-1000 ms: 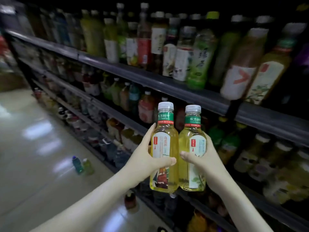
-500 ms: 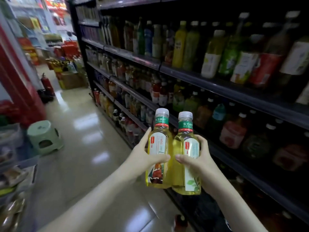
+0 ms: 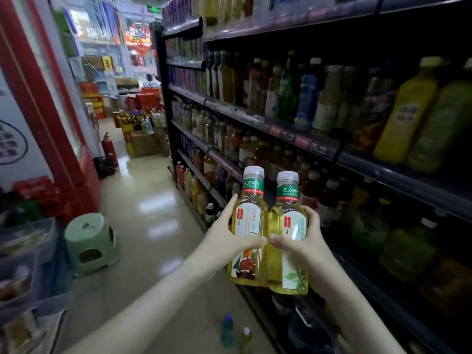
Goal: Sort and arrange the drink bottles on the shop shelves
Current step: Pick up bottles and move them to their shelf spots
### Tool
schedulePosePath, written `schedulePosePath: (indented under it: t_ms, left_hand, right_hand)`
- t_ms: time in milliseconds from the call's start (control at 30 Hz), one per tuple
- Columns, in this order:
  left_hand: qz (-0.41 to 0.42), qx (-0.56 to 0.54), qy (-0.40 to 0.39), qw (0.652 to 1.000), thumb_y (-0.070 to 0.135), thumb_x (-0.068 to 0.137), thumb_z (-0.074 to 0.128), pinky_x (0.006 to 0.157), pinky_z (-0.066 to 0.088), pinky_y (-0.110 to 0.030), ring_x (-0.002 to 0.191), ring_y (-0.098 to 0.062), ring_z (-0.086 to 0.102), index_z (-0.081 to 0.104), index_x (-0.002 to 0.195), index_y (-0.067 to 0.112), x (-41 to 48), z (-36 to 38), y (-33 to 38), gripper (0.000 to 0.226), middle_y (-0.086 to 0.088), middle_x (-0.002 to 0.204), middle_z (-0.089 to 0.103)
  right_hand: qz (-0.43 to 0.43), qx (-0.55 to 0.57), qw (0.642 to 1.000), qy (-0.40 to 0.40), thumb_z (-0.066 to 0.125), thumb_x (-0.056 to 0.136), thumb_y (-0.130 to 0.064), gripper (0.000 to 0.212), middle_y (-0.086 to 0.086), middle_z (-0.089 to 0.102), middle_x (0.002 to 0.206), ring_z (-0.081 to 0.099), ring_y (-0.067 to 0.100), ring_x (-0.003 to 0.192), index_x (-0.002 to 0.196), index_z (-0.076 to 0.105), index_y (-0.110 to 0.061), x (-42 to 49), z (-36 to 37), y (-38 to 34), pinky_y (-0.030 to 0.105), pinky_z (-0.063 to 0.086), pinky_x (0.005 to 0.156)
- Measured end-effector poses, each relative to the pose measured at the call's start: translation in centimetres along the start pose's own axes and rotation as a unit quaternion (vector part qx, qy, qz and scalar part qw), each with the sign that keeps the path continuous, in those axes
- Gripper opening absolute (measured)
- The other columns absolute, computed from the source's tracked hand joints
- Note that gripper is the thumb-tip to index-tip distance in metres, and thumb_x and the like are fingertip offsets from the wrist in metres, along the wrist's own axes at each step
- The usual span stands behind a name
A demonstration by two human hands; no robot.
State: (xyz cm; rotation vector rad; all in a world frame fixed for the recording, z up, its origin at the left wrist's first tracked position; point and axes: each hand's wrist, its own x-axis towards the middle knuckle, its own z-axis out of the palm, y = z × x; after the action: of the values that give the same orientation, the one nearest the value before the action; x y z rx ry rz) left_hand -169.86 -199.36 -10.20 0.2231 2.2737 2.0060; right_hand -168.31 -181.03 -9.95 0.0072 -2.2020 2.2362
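I hold two yellow tea bottles side by side, upright, in front of the drink shelves. My left hand [image 3: 227, 238] grips the left bottle [image 3: 249, 226], which has a white label with a red picture low down. My right hand [image 3: 304, 241] grips the right bottle [image 3: 290, 233], whose label shows green leaves. Both have clear caps and green neck bands, and the two bottles touch. The dark shelves [image 3: 301, 139] on my right carry rows of assorted drink bottles on several levels.
Two small bottles [image 3: 235, 333] stand on the glossy aisle floor below my hands. A pale green plastic stool [image 3: 89, 241] sits at the left by a red pillar. A fire extinguisher [image 3: 109, 149] and stacked cartons [image 3: 143, 141] stand at the aisle's far end.
My view has swung left and up along the aisle. Both hands keep the same grip on the two bottles, held together in front of me.
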Motion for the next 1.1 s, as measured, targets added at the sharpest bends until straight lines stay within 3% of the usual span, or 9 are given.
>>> schedulePosePath:
  t_ms: [67, 167, 267, 433, 600, 700, 900, 1100]
  left_hand:
    - [-0.004, -0.006, 0.016, 1.000, 0.019, 0.063, 0.089, 0.083, 0.054, -0.026, 0.094, 0.009, 0.064, 0.019, 0.147, 0.046, 3.6, -3.5, -0.4, 0.113, 0.020, 0.115, 0.059]
    - [-0.007, -0.018, 0.017, 1.000, 0.019, 0.061, 0.089, 0.087, 0.055, -0.032, 0.097, 0.002, 0.066, 0.019, 0.148, 0.045, 8.9, -8.8, -0.9, 0.115, 0.012, 0.124, 0.060]
    - [-0.002, -0.013, 0.004, 1.000, 0.018, 0.064, 0.089, 0.083, 0.055, -0.026, 0.098, 0.003, 0.065, 0.022, 0.145, 0.050, 14.5, -14.0, -1.6, 0.110, 0.014, 0.121, 0.059]
    - [0.007, -0.009, -0.051, 0.999, 0.015, 0.064, 0.088, 0.078, 0.055, -0.023, 0.094, 0.003, 0.066, 0.025, 0.145, 0.044, 24.8, -22.5, -2.7, 0.106, 0.014, 0.114, 0.063]
    - [0.021, 0.020, -0.117, 0.993, 0.022, 0.064, 0.088, 0.080, 0.056, -0.024, 0.100, -0.002, 0.065, 0.021, 0.146, 0.047, 34.7, -29.3, -1.2, 0.109, 0.014, 0.120, 0.060]
    - [0.041, 0.018, -0.148, 0.988, 0.019, 0.066, 0.087, 0.082, 0.055, -0.022, 0.100, 0.002, 0.063, 0.025, 0.146, 0.043, 39.9, -30.9, -0.3, 0.104, 0.016, 0.120, 0.059]
    - [0.066, 0.030, -0.207, 0.976, 0.028, 0.062, 0.089, 0.098, 0.051, -0.036, 0.111, -0.004, 0.058, 0.027, 0.144, 0.047, 49.2, -31.0, 0.1, 0.105, 0.016, 0.124, 0.058]
    - [0.075, 0.026, -0.234, 0.969, 0.031, 0.061, 0.088, 0.098, 0.050, -0.036, 0.115, -0.006, 0.055, 0.029, 0.142, 0.046, 57.0, -31.4, 0.9, 0.101, 0.017, 0.123, 0.057]
  right_hand:
    - [0.004, 0.002, 1.000, -0.017, 0.082, 0.070, -0.004, 0.083, 0.007, 0.061, 0.114, 0.070, 0.023, 0.090, 0.126, 0.030, -0.037, 4.6, 2.7, -0.1, 0.034, 0.059, 0.067]
    - [0.007, 0.001, 1.000, -0.025, 0.082, 0.070, -0.005, 0.083, 0.008, 0.061, 0.114, 0.071, 0.025, 0.091, 0.127, 0.031, -0.037, 10.9, 6.7, -0.3, 0.041, 0.060, 0.073]
    - [0.006, 0.006, 1.000, -0.019, 0.082, 0.070, -0.005, 0.080, 0.008, 0.062, 0.113, 0.071, 0.026, 0.089, 0.123, 0.033, -0.039, 17.1, 10.6, -0.2, 0.042, 0.060, 0.072]
    - [0.006, 0.019, 0.999, 0.042, 0.087, 0.065, -0.009, 0.085, 0.010, 0.063, 0.114, 0.071, 0.027, 0.090, 0.123, 0.033, -0.040, 26.9, 17.4, 0.4, 0.040, 0.059, 0.072]
    - [-0.006, 0.024, 0.993, 0.119, 0.086, 0.066, -0.008, 0.087, 0.008, 0.063, 0.112, 0.071, 0.024, 0.089, 0.128, 0.032, -0.036, 35.2, 22.7, -1.1, 0.037, 0.059, 0.070]
    - [-0.014, 0.008, 0.987, 0.161, 0.093, 0.055, -0.018, 0.099, 0.004, 0.063, 0.114, 0.070, 0.022, 0.094, 0.130, 0.031, -0.038, 39.1, 23.8, -2.3, 0.041, 0.059, 0.078]
    - [-0.047, -0.005, 0.973, 0.225, 0.086, 0.061, -0.010, 0.090, 0.004, 0.065, 0.107, 0.070, 0.018, 0.088, 0.128, 0.032, -0.039, 46.3, 22.9, -3.7, 0.032, 0.057, 0.069]
    - [-0.053, -0.004, 0.963, 0.263, 0.094, 0.047, -0.024, 0.103, 0.008, 0.064, 0.113, 0.068, 0.028, 0.097, 0.128, 0.033, -0.043, 53.8, 22.3, -4.7, 0.053, 0.055, 0.086]
